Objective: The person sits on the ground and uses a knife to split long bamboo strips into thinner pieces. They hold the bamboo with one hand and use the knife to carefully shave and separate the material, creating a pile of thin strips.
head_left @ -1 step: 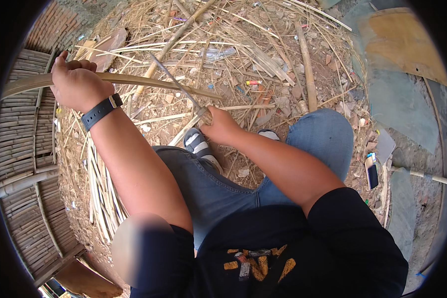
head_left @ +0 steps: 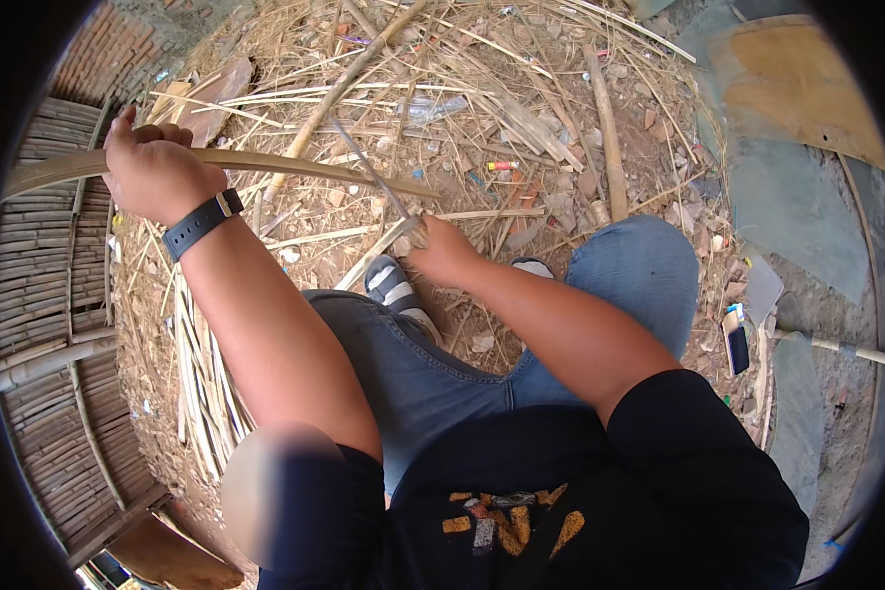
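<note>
My left hand (head_left: 162, 177) is wrapped round a long, bowed bamboo strip (head_left: 285, 165) at the upper left. The strip runs from the left rim to a narrow end near the middle. My right hand (head_left: 444, 256) grips the handle of a long, slim knife (head_left: 369, 169), its blade pointing up and left. The blade crosses the strip near its narrow end; whether they touch, I cannot tell. My left fingers partly hide the strip, and the right fingers cover most of the handle.
Split bamboo strips (head_left: 202, 374) lie in a bundle at the left, beside a bamboo slat wall (head_left: 44, 246). Poles (head_left: 608, 138), straw and rubble litter the ground ahead. A phone (head_left: 737, 339) lies at the right near grey sheets (head_left: 792, 211). My sandalled foot (head_left: 393, 285) is below the knife.
The knife has turned slightly in my right hand's grip, its tip shifting right and a little nearer. My left hand and the bamboo strip have dropped very slightly.
</note>
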Demonstrator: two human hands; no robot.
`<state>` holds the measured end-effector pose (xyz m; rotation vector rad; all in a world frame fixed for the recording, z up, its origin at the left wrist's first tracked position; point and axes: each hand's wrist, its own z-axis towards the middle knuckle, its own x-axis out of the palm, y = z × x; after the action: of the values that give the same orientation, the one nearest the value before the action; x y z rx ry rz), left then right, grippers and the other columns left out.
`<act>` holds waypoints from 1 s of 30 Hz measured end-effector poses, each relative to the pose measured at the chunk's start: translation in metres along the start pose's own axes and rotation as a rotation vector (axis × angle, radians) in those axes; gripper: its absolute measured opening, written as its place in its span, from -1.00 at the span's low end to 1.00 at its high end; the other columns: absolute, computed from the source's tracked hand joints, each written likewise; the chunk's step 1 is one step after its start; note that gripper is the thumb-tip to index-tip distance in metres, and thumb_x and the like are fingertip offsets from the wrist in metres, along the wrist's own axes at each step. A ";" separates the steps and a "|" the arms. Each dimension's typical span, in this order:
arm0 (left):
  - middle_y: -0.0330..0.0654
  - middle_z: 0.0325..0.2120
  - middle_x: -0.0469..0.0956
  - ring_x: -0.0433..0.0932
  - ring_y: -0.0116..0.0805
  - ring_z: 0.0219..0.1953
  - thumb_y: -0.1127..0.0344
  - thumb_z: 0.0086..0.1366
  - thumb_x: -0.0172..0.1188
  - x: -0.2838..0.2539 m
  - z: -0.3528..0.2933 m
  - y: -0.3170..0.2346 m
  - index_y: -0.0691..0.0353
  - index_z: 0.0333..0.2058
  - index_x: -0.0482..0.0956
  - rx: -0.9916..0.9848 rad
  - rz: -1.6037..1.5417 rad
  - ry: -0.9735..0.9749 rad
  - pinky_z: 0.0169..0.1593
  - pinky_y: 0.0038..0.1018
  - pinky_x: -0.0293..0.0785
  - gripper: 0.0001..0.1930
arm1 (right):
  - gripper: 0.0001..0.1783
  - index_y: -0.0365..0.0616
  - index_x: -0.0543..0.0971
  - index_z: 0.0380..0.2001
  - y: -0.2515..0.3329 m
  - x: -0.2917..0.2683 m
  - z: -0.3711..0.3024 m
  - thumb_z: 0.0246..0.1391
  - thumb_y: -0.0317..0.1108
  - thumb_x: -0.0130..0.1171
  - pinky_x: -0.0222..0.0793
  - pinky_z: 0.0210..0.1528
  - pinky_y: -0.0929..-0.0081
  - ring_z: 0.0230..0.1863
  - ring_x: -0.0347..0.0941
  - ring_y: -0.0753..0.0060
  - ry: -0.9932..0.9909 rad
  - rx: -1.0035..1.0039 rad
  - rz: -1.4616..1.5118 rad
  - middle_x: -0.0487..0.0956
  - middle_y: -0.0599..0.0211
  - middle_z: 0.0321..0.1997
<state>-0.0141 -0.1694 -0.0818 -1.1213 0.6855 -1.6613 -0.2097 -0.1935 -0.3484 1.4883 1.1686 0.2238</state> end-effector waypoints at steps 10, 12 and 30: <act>-0.26 -0.62 0.27 0.18 -0.44 -0.66 0.37 0.36 0.01 -0.013 0.009 0.010 0.39 -0.19 0.48 -0.041 -0.042 0.045 -0.52 -0.48 0.23 -0.81 | -0.53 -0.30 0.50 -0.10 0.015 -0.005 -0.006 -0.07 -0.25 0.24 0.46 -0.03 0.07 -0.10 0.54 -0.23 -0.003 -0.041 0.039 0.59 -0.21 -0.18; -0.26 -0.63 0.25 0.20 -0.44 -0.63 0.36 0.33 0.07 -0.013 0.012 0.006 0.38 -0.19 0.48 -0.079 -0.105 0.068 -0.51 -0.48 0.25 -0.81 | -0.51 -0.30 0.51 -0.08 0.001 0.003 -0.002 -0.09 -0.26 0.27 0.47 -0.01 0.12 -0.08 0.56 -0.19 -0.143 -0.037 -0.039 0.60 -0.19 -0.17; 0.03 -0.11 0.54 0.52 0.01 -0.13 0.26 0.11 0.35 0.070 -0.144 -0.038 0.13 0.43 -0.11 0.857 0.389 0.506 -0.10 -0.09 0.31 0.01 | -0.81 -0.15 0.41 -0.35 0.079 -0.169 -0.022 0.04 -0.40 0.24 0.28 -0.60 0.52 -0.66 0.35 0.54 -0.415 -0.090 0.970 0.43 0.40 -0.56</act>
<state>-0.1668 -0.2304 -0.0844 0.0448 0.3766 -1.6332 -0.2650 -0.2916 -0.1983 1.8099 0.0422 0.5750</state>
